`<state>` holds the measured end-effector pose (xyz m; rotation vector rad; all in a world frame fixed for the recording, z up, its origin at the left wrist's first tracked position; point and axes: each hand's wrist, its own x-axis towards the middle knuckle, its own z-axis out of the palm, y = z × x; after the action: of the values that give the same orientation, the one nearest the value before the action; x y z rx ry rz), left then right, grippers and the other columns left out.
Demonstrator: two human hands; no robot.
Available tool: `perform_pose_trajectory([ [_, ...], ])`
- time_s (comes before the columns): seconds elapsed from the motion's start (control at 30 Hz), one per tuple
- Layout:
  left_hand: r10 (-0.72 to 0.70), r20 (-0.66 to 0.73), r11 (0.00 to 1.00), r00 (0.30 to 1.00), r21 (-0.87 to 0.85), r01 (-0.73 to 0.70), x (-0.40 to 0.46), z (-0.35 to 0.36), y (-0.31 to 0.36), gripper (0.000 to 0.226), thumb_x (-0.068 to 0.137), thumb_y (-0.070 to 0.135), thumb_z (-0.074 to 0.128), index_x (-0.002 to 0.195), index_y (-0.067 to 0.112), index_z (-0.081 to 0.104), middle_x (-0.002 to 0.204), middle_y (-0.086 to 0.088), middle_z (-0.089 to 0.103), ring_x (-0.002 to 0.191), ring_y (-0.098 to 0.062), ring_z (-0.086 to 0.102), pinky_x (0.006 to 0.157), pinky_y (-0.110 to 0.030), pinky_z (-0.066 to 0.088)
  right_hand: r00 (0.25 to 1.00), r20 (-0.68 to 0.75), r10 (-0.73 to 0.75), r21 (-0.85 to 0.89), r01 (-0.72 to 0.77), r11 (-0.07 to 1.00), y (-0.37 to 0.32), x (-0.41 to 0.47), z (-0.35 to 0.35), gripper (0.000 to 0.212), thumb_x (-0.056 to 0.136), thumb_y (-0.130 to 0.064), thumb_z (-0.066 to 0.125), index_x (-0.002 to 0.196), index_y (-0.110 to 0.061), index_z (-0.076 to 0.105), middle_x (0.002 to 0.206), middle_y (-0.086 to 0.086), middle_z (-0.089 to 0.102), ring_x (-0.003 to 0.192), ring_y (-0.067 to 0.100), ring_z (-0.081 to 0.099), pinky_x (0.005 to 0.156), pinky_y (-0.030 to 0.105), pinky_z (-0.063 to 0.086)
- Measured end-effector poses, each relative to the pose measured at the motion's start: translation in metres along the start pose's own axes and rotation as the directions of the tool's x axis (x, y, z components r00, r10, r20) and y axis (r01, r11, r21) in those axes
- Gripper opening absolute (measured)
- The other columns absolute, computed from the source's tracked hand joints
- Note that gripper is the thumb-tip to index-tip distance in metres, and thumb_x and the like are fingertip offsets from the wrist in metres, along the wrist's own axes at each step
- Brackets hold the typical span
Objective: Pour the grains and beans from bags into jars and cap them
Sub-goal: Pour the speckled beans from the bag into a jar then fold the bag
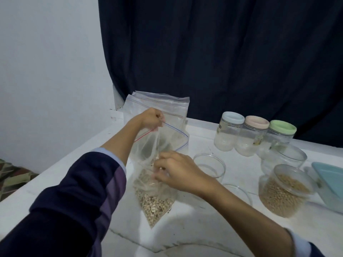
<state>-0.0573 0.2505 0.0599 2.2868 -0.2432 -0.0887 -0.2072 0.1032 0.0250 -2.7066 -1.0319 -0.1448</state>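
A clear zip bag [154,203] holding pale beans hangs over the white table [194,238], its mouth open. My left hand [153,118] pinches the bag's top edge by the zip strip and holds it up. My right hand [176,170] grips the bag's middle from the right. An open empty glass jar [210,165] stands just right of the bag. Another open jar [284,191], filled with beans, stands further right. Behind the bag lean more empty zip bags [157,104].
Three capped empty jars stand at the back right: blue lid [233,117], pink lid [257,122], green lid [283,127]. An open empty jar [285,156] stands in front of them. A light blue tray [330,184] lies at the right edge. A dark curtain hangs behind.
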Motion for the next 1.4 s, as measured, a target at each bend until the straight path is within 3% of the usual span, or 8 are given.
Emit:
perform_pose_trajectory([
  [0.27,-0.01,-0.123,0.941,0.992,-0.338,-0.032,-0.037,-0.04,-0.011,0.021,0.08,-0.018,0.044,0.075,-0.004,0.059,0.059,-0.006,0.06,0.051,-0.01,0.06,0.049,-0.014,0.05,0.964,-0.242,0.114,0.529,0.033,0.848,0.016,0.019,-0.049,0.028,0.089,-0.011,0.065,0.061,-0.009,0.065,0.074,0.0,0.052,0.07,0.017,0.05,0.07,0.027,0.038],
  [0.53,-0.008,-0.404,0.581,0.915,-0.746,-0.325,-0.084,-0.084,-0.018,0.029,0.054,0.009,0.037,0.045,0.003,0.064,0.056,-0.014,0.063,0.055,-0.025,0.061,0.056,-0.023,0.052,0.874,-0.455,0.171,0.759,0.28,0.588,0.034,0.021,-0.086,0.021,0.075,-0.004,0.062,0.055,-0.01,0.062,0.068,0.004,0.051,0.062,0.006,0.052,0.066,0.018,0.043],
  [0.73,0.082,-0.259,0.772,0.962,-0.594,-0.226,-0.108,-0.084,-0.056,0.031,0.054,-0.003,0.039,0.074,-0.006,0.062,0.074,-0.022,0.067,0.077,-0.035,0.068,0.074,-0.029,0.057,0.901,-0.244,0.358,0.609,-0.144,0.78,0.054,0.027,-0.068,0.012,0.066,0.003,0.054,0.055,0.008,0.057,0.071,0.015,0.061,0.064,0.021,0.053,0.069,0.043,0.048],
  [0.83,0.076,-0.195,0.814,0.978,-0.554,-0.174,-0.116,-0.071,-0.067,0.023,0.069,-0.018,0.048,0.085,-0.008,0.061,0.086,-0.026,0.068,0.084,-0.036,0.069,0.082,-0.029,0.056,0.923,-0.113,0.368,0.474,-0.275,0.836,0.048,0.032,-0.059,0.04,0.089,-0.04,0.054,0.067,-0.009,0.064,0.088,-0.002,0.071,0.094,0.014,0.059,0.092,0.043,0.046],
  [1.0,0.026,-0.3,0.891,0.954,-0.426,-0.158,-0.121,-0.062,-0.054,0.002,0.084,-0.005,0.063,0.083,-0.007,0.063,0.085,-0.024,0.069,0.076,-0.025,0.072,0.075,-0.022,0.057,0.962,-0.014,0.271,0.291,-0.256,0.922,0.01,0.063,-0.068,0.076,0.091,-0.071,0.021,0.076,-0.016,0.072,0.127,-0.003,0.06,0.12,0.016,0.05,0.092,0.036,0.034],
  [1.17,0.024,-0.344,0.936,0.939,-0.322,-0.142,-0.124,-0.061,-0.037,0.012,0.083,0.002,0.069,0.072,-0.004,0.066,0.069,-0.015,0.07,0.055,-0.021,0.069,0.059,-0.018,0.056,0.971,0.121,0.204,0.157,-0.222,0.962,-0.014,0.104,-0.058,0.076,0.08,-0.072,0.05,0.083,0.002,0.065,0.135,0.013,0.055,0.117,0.029,0.057,0.089,0.039,0.046],
  [1.3,0.048,-0.384,0.946,0.922,-0.28,-0.166,-0.127,-0.064,-0.029,0.011,0.081,0.004,0.071,0.072,-0.003,0.068,0.066,-0.009,0.071,0.045,-0.015,0.062,0.052,-0.018,0.053,0.964,0.208,0.163,0.133,-0.193,0.972,-0.02,0.113,-0.056,0.036,0.079,-0.037,0.076,0.064,-0.007,0.062,0.064,0.001,0.055,0.061,0.017,0.049,0.056,0.026,0.037],
  [1.4,0.075,-0.439,0.94,0.895,-0.269,-0.21,-0.13,-0.067,-0.026,0.013,0.081,0.007,0.071,0.07,0.001,0.067,0.063,-0.003,0.07,0.045,-0.011,0.059,0.049,-0.016,0.049,0.968,0.182,0.175,0.266,-0.22,0.938,-0.022,0.114,-0.062,0.023,0.076,-0.027,0.08,0.078,-0.005,0.076,0.073,0.003,0.071,0.069,0.014,0.06,0.075,0.028,0.05],
])
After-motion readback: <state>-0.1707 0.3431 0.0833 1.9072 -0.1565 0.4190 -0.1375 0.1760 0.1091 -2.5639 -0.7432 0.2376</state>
